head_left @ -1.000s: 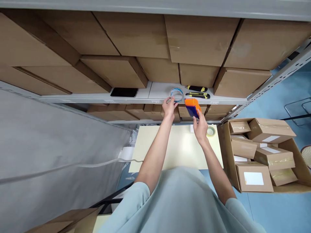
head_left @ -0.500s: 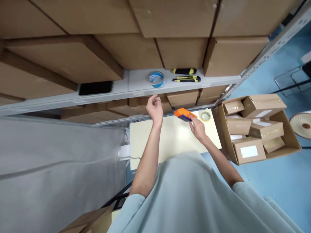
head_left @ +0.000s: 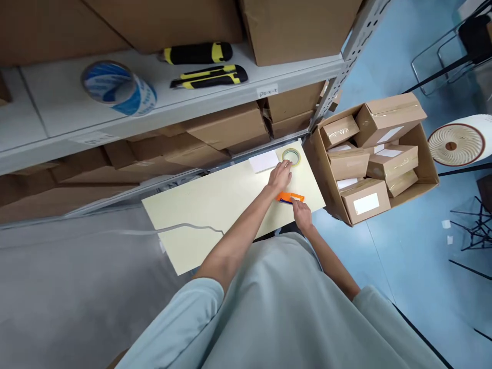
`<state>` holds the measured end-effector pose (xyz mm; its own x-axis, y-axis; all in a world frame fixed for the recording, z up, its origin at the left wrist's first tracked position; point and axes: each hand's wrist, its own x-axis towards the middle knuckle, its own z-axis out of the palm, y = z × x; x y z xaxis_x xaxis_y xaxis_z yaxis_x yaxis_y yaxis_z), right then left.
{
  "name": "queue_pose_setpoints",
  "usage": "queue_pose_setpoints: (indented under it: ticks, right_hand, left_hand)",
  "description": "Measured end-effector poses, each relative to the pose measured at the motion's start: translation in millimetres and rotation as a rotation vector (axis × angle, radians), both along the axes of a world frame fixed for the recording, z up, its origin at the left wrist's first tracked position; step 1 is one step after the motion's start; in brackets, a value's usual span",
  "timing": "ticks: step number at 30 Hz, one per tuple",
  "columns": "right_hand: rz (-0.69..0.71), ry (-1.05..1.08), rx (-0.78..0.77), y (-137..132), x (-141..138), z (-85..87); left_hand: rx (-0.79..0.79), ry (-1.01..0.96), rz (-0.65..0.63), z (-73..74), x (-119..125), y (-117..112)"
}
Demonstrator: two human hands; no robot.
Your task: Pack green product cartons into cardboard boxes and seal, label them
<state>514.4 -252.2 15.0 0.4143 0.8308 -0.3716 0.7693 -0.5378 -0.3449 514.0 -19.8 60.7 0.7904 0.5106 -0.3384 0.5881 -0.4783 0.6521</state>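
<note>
We see the person's left hand (head_left: 280, 178) and right hand (head_left: 302, 214), both over the right part of the pale tabletop (head_left: 215, 189). Right hand: grip closed on the near side of an orange-and-blue tool (head_left: 284, 196), held just on the near side of the left hand. We can't tell whether the tool touches the tabletop. Left hand: palm down, fingertips at the near edge of the yellowish tape roll (head_left: 291, 150); we can't tell if its grip is wide or narrow, or if it has hold of the roll. The roll lies flat near the far right corner, with a white slip (head_left: 264, 161) just to its left. A grey cable (head_left: 184, 225) runs in over the left end.

On the far side we have a grey shelf (head_left: 57, 113). On it, left to right: a blue-and-white tape roll (head_left: 144, 98), then two black-and-yellow cutters (head_left: 211, 77) side by side. Brown boxes (head_left: 226, 125) sit below that shelf. Right of the tabletop, a big open carton (head_left: 325, 177) holds smaller boxes (head_left: 367, 202), some with white labels. Further right, a white round-faced object (head_left: 457, 143).
</note>
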Motion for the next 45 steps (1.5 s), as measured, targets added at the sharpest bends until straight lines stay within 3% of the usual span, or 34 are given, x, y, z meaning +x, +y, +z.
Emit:
queue_pose_setpoints:
  ticks: [5,10,12,15,18,21,26,31,38,45]
  right_hand:
    - [-0.107,0.009,-0.033,-12.8,-8.9,5.5]
    - [-0.214,0.057,-0.032,-29.9,-15.0,8.4]
    - [-0.310,0.103,0.028,-38.6,-13.6,7.5]
    - [-0.526,0.235,0.184,-49.0,-9.1,8.4]
    - [-0.752,0.502,0.382,-48.8,-4.1,19.9]
    - [-0.836,0.836,0.522,-34.6,-1.6,47.1]
    - [-0.741,1.174,0.567,9.4,-13.0,113.9]
    - [-0.536,1.283,0.548,48.8,-43.8,171.7]
    - [-0.330,1.302,0.496,73.4,-83.1,219.5]
    - [-0.209,1.344,0.421,76.9,-102.0,240.6]
  left_hand:
    - [-0.045,0.169,-0.059,-24.4,34.5,12.2]
    - [-0.080,0.149,-0.008,-28.7,27.3,4.5]
    - [-0.152,0.035,0.100,-19.9,16.0,0.1]
    - [-0.326,-0.206,0.322,4.6,-11.9,-4.9]
    - [-0.518,-0.423,0.545,37.4,-58.2,-10.8]
    - [-0.624,-0.560,0.710,70.7,-118.4,-21.0]
    - [-0.727,-0.720,0.886,116.2,-212.7,-41.5]
    - [-0.854,-0.887,1.076,150.0,-272.5,-58.6]
    - [-0.757,-0.978,1.263,186.4,-311.8,-74.6]
    - [-0.742,-1.039,1.322,212.6,-335.3,-86.0]
